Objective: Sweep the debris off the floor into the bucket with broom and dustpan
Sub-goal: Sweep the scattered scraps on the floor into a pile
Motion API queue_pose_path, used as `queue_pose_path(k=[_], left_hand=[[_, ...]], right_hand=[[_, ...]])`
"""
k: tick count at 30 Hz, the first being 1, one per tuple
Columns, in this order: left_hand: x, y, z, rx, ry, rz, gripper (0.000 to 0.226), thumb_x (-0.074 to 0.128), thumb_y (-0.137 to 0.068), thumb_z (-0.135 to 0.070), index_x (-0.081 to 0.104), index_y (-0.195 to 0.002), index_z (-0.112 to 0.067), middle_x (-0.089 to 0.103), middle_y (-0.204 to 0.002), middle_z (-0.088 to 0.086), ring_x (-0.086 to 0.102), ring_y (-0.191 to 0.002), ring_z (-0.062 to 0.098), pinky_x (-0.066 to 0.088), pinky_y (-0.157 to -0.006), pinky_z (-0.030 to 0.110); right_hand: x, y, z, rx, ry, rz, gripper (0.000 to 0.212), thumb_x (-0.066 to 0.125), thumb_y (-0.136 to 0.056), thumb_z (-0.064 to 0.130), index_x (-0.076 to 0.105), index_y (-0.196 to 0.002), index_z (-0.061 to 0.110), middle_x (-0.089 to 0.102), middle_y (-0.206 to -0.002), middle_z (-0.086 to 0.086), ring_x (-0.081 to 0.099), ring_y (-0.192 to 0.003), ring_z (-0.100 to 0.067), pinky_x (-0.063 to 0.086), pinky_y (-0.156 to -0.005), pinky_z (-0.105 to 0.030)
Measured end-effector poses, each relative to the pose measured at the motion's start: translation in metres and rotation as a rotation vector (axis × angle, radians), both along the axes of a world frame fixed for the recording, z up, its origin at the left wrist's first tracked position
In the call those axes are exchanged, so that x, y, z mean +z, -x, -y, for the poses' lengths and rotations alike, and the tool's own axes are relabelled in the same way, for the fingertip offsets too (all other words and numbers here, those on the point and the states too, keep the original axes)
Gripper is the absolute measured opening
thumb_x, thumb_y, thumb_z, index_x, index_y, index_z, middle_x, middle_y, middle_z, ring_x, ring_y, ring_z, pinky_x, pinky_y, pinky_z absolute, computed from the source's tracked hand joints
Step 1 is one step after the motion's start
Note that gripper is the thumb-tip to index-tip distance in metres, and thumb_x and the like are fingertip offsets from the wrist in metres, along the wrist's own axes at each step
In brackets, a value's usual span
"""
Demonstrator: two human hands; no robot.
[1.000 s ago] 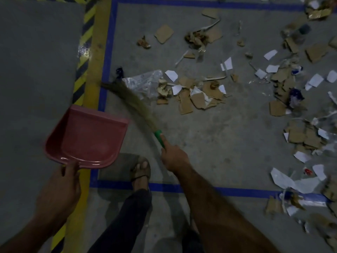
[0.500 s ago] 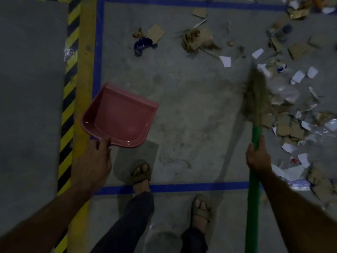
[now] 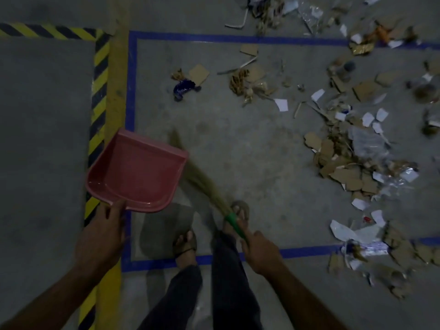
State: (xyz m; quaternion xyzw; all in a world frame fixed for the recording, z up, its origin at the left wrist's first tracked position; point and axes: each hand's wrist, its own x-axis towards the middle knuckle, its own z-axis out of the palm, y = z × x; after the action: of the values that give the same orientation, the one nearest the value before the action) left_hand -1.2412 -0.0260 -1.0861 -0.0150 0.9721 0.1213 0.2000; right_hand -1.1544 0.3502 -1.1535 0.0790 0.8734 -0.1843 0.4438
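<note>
A pink plastic dustpan (image 3: 138,171) of scoop shape is held above the grey concrete floor (image 3: 250,163) by the left hand (image 3: 102,234), whose grip is clamped on the pan's rear edge, with the fingers curled around the hidden handle. The pan's open mouth is turned away from that hand, toward the upper right, and nothing can be seen lying in it. A broom (image 3: 202,184) of pale straw bristles with a green plastic handle is gripped by the right hand (image 3: 259,253), whose fingers are wrapped round the green handle; the bristles run up and to the left from this grip and pass behind the right edge of the dustpan, their tip showing just beyond its far corner. Two sandalled feet (image 3: 185,241) in dark trousers are seen between the two hands. A rectangle of blue tape (image 3: 238,36) is marked on the floor, and a band of yellow-and-black hazard striping (image 3: 98,110) runs ahead of the left hand, beside a plain yellow line. The debris of torn brown cardboard and white paper scraps (image 3: 345,167) is heaped well to the right of the right hand, with more pieces scattered farther ahead. A crumpled blue wrapper (image 3: 183,88) lies well ahead of both hands, beside a small cardboard square (image 3: 198,73). The bucket is not visible.
</note>
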Motion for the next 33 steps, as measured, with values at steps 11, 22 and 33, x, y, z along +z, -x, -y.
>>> queue_pose_path(k=[11,22,33], left_hand=[[-0.032,0.058,-0.083,-0.053,-0.009,0.005,0.042,0.045,-0.1,-0.023,0.042,-0.142,-0.021,0.049,-0.1,0.009,0.046,-0.071,0.025,0.045,-0.051,0.043],[0.006,0.14,-0.095,0.025,0.053,-0.006,0.046,0.061,-0.092,-0.007,0.048,-0.135,-0.016,0.05,-0.101,0.012,0.047,-0.062,0.027,0.04,-0.046,0.038],[-0.018,0.196,-0.001,0.172,0.195,0.053,0.039,0.052,-0.095,-0.012,0.044,-0.131,-0.024,0.061,-0.101,0.017,0.062,-0.08,0.04,0.049,-0.061,0.045]], right_hand=[[-0.026,0.071,-0.192,-0.65,-0.169,-0.01,0.06,0.04,-0.105,0.028,0.01,-0.157,0.025,0.063,-0.078,-0.014,0.062,-0.059,-0.024,0.054,-0.052,-0.041],[0.027,0.13,-0.16,-0.508,0.042,-0.17,0.068,0.046,-0.102,0.038,0.005,-0.156,0.042,0.059,-0.091,0.001,0.061,-0.072,-0.012,0.056,-0.071,-0.042],[-0.05,0.338,0.064,0.126,0.188,-0.194,0.065,0.036,-0.102,0.04,-0.006,-0.149,0.058,0.057,-0.113,-0.017,0.062,-0.095,-0.038,0.048,-0.079,-0.041]])
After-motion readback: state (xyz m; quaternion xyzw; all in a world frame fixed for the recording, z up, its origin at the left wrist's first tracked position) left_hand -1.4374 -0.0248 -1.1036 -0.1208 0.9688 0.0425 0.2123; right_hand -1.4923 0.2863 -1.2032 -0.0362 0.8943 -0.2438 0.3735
